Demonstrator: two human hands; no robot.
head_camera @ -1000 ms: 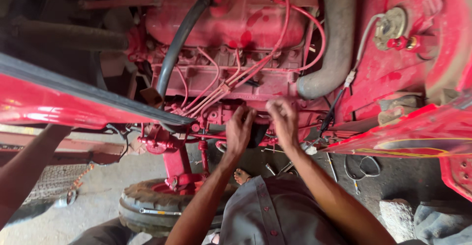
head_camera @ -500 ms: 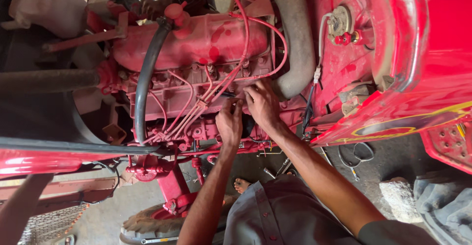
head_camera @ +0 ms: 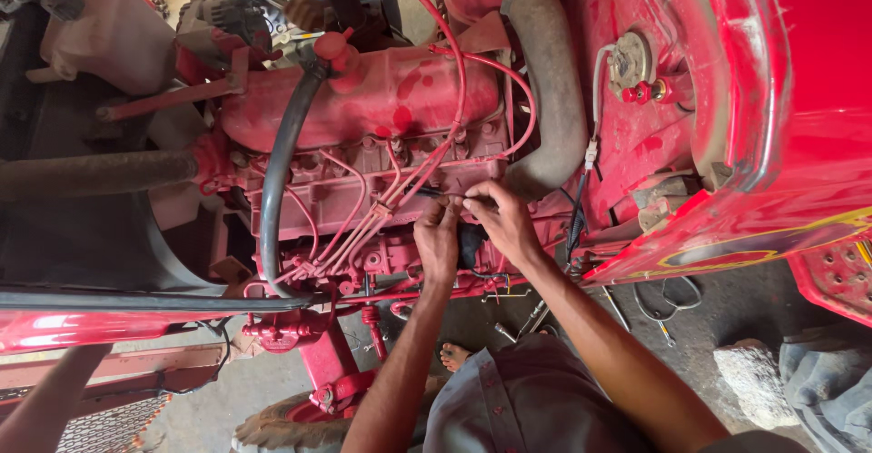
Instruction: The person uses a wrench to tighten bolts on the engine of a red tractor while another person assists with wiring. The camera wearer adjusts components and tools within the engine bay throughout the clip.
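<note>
We have both hands up against the side of the red engine, close together and almost touching. Our left hand rests its curled fingers on the block just where the bundle of thin red pipes fans out. Our right hand sits just to its right, with thumb and forefinger pressed together on a small dark part at the engine's side; whether it is a tool tip or a fitting we cannot tell. That part lies above and slightly left of the right hand's fingers, between the two hands, its long axis running roughly level, left to right across the block. The right hand is the nearer one and has it pinched.

Room is tight. The thin pipes crowd in from the left, the thick grey hose curves down just right of the right hand, and the red body panel closes off the right side. Open space lies only below, toward the floor, where loose tools lie.
</note>
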